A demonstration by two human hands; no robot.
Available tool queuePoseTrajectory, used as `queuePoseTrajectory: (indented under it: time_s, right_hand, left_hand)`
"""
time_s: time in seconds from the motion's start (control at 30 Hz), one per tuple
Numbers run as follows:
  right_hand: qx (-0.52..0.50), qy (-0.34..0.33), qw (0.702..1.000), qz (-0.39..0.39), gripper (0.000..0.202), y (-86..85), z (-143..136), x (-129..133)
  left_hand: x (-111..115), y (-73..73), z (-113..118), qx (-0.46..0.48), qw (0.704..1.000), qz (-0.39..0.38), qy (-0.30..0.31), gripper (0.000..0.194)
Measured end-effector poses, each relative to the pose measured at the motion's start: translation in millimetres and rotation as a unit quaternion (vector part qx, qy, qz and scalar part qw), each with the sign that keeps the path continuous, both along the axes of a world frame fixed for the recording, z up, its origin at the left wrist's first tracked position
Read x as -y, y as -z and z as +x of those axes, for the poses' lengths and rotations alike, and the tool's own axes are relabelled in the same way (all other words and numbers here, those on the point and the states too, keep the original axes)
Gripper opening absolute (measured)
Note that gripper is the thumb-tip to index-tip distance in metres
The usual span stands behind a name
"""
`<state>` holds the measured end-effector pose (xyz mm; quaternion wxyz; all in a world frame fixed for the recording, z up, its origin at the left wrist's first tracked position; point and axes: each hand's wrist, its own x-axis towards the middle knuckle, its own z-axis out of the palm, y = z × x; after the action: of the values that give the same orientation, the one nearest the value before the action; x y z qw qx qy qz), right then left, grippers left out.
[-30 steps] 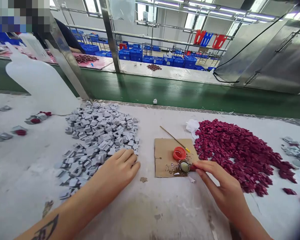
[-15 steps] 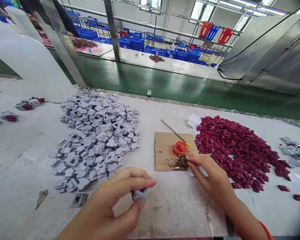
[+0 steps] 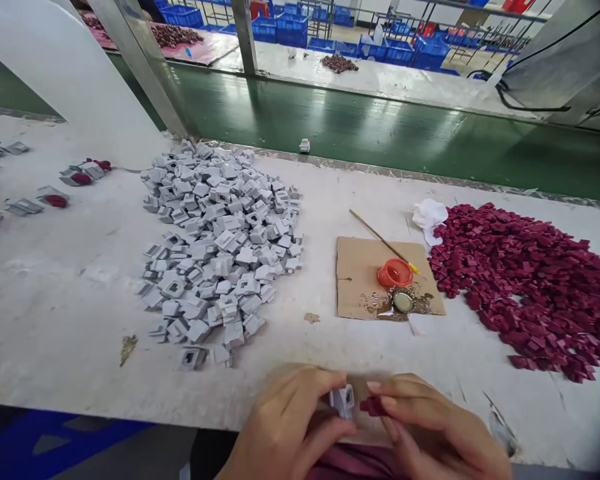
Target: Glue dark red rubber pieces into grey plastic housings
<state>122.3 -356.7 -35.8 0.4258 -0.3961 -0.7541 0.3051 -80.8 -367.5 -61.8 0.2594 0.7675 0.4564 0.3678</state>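
Observation:
Between the thumb and fingers of my left hand (image 3: 290,420) is a small grey plastic piece (image 3: 342,401) with an opening in its side, facing right. My right hand (image 3: 430,420) pinches a small dark red piece (image 3: 373,405) just to the right of it, with a narrow gap between the two. Both hands are close together at the table's near edge. Beyond them, a red cup (image 3: 395,273) and a round bottle cap (image 3: 403,302) rest on a wet piece of cardboard (image 3: 353,260), with a thin brush (image 3: 383,240) lying across its far edge.
A heap of grey pieces (image 3: 225,233) lies left of centre, and a heap of dark red pieces (image 3: 525,280) at right. White crumpled tissue (image 3: 430,215) touches the red heap. Behind runs a green conveyor belt (image 3: 380,127); a metal post (image 3: 145,73) rises at its near edge.
My right hand has left the bottle cap on the cardboard and come down beside my left hand, now holding a dark red piece. The view has tilted downward.

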Motion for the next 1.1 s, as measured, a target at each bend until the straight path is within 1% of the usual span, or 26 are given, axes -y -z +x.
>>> queuePoseTrajectory:
  time_s: [0.1, 0.17, 0.23, 0.37, 0.53, 0.6, 0.7, 0.77, 0.83, 0.87, 0.97, 1.03, 1.1]
  right_hand:
    - [0.002, -0.006, 1.000, -0.011, 0.038, 4.3, -8, 1]
    - [0.012, 0.001, 1.000, -0.004, 0.035, 4.7, -10, -1]
    - [0.023, -0.009, 1.000, 0.007, 0.032, 4.1, -10, -3]
    - [0.052, -0.037, 0.998, 0.021, 0.029, 5.5, -6, -4]
    - [0.105, -0.038, 0.994, -0.005, 0.033, 12.3, 3, 3]
    - [0.125, -0.048, 0.991, 0.012, 0.033, 12.9, 6, 5]
    - [0.161, -0.064, 0.983, 0.054, 0.027, 11.5, 6, 5]
    - [0.156, -0.068, 0.982, 0.081, 0.021, 9.1, 5, 2]
    - [0.146, -0.069, 0.982, 0.101, 0.019, 4.8, 5, -1]
    - [0.153, -0.077, 0.980, 0.105, 0.020, 2.0, 5, -2]
    - [0.206, -0.109, 0.969, 0.083, 0.020, -4.0, 6, -4]
    - [0.208, -0.108, 0.968, 0.085, 0.021, -2.0, 4, -2]
    - [0.183, -0.083, 0.973, 0.112, 0.022, 4.1, -1, 2]
  left_hand:
    - [1, -1.9, -1, 0.009, 1.000, -0.005, -0.008, 0.020]
    - [1, -2.6, -1, 0.015, 1.000, -0.016, -0.006, 0.020]
    - [1, -2.8, -2, 0.022, 0.999, -0.025, -0.007, 0.020]
    - [-1, -2.4, -1, 0.030, 0.999, -0.036, -0.004, 0.020]
    - [-3, -2.1, -1, 0.046, 0.999, -0.025, 0.003, 0.020]
    - [-3, -1.3, -1, 0.048, 0.998, -0.027, 0.005, 0.020]
    - [-3, 0.4, -2, 0.054, 0.998, -0.032, 0.010, 0.020]
    - [-3, 0.4, -2, 0.057, 0.998, -0.035, 0.014, 0.021]
    - [-2, -1.3, -2, 0.059, 0.997, -0.039, 0.021, 0.021]
    - [-2, -2.6, -1, 0.061, 0.997, -0.041, 0.022, 0.021]
    - [-3, -6.5, 1, 0.068, 0.996, -0.051, 0.018, 0.020]
    - [-5, -7.5, 2, 0.071, 0.996, -0.051, 0.019, 0.019]
    - [-5, -6.0, 3, 0.067, 0.996, -0.045, 0.031, 0.017]
